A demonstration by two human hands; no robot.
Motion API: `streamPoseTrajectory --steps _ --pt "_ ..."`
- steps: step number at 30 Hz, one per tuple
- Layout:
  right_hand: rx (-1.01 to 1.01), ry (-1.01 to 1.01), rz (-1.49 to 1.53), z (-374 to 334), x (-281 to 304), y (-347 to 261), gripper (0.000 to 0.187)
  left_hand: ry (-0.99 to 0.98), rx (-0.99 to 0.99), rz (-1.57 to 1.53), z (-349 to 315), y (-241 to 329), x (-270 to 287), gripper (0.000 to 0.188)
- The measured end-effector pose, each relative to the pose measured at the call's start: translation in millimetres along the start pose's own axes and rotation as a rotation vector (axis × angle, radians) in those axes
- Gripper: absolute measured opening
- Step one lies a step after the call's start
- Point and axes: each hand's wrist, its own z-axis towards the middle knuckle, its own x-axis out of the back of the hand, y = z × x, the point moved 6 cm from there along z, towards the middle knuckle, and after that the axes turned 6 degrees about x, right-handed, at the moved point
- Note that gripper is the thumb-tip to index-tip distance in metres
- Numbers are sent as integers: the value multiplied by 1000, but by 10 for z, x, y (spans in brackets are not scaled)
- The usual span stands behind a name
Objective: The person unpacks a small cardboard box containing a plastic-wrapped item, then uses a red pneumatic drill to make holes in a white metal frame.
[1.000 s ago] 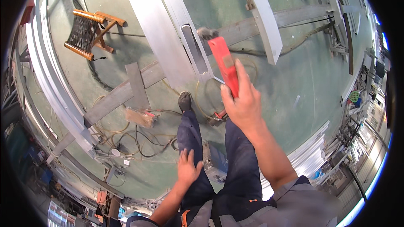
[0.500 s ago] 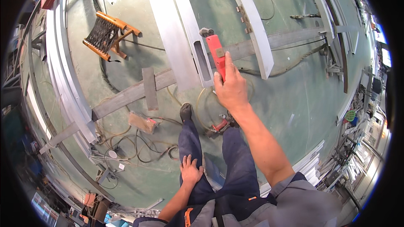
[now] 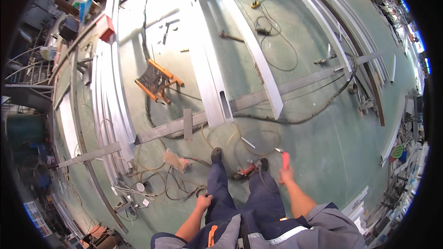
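In my right hand [image 3: 286, 175] is a red hand tool [image 3: 285, 160] with a short metal head, held upright just right of my right leg. The tool's exact kind is not clear. My left hand [image 3: 203, 201] is at the outer side of my left thigh; its fingers look bent, and their tips are hard to make out. Just beyond it on the floor shows a dark coil of hose [image 3: 201, 190]. By my right foot lies a red power tool [image 3: 247, 170] with a cord. A long white metal profile [image 3: 213, 97] with a slot near its end extends away ahead of me.
A flat grey bar [image 3: 159, 132] runs crosswise under the profiles. Another white profile [image 3: 258, 60] lies to the right. A folding stool [image 3: 158, 80] stands at the left, near stacked white profiles [image 3: 108, 97]. Hoses, cables and a plastic bag [image 3: 176, 161] lie on the floor.
My right hand has drawn the red tool back from the slotted profile, down and to the right beside my leg. My left hand has shifted to the thigh's outer side. The view has tilted up.
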Motion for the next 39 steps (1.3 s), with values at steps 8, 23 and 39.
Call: streamPoseTrajectory --steps 8,23,39 --pt "-352 597 845 209 1877 581 11 186 -19 -189 -776 128 -150 46" --pt "116 -53 623 -242 1830 -41 37 526 -480 36 -2156 1535 -673 53" --pt "339 -902 -2 -2292 981 -561 42 35 -491 -437 -3217 1569 -2588 62"
